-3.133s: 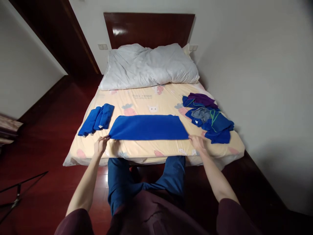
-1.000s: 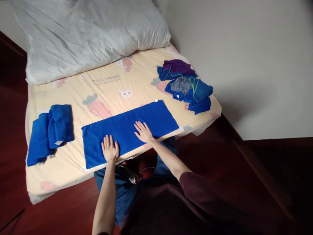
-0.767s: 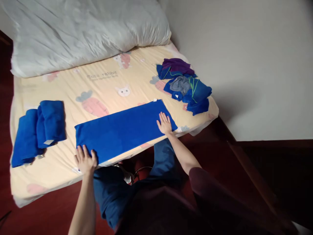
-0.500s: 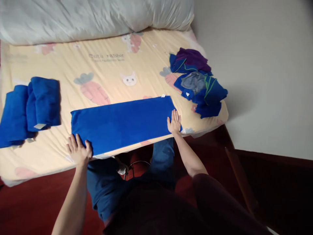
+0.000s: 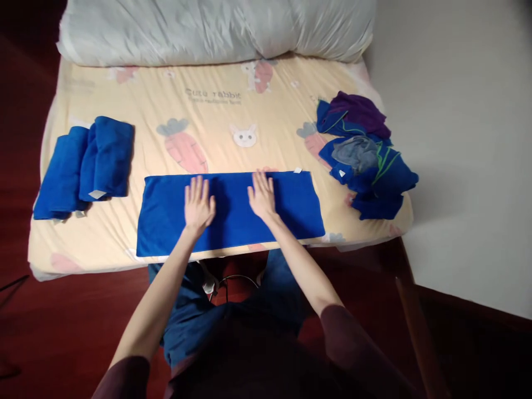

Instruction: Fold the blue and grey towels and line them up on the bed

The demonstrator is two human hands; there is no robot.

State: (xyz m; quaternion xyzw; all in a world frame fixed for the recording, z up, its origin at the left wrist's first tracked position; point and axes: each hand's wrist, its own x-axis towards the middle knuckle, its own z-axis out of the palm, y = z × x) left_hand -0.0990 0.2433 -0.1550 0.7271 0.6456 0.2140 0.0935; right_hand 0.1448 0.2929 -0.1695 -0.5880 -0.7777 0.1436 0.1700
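Observation:
A blue towel (image 5: 233, 221) lies flat as a long rectangle along the near edge of the bed, a small white tag at its far right edge. My left hand (image 5: 199, 206) is over the left-middle part of the towel, palm down with fingers stretched out. Right of the middle, my right hand (image 5: 262, 195) is also palm down, its fingers reaching the towel's far edge. Neither hand grips the cloth. Whether the palms press on it or hover just above, I cannot tell.
Folded blue towels (image 5: 110, 158) lie at the left of the bed (image 5: 158, 83). A crumpled pile of blue, purple and grey cloths (image 5: 366, 155) sits at the right. A rolled grey quilt (image 5: 216, 30) lines the back, and a pale wall (image 5: 457, 138) stands at the right.
Both hands have left the towel's two ends and come inward to its middle. The towel's outline looks straighter, and the camera view has shifted left.

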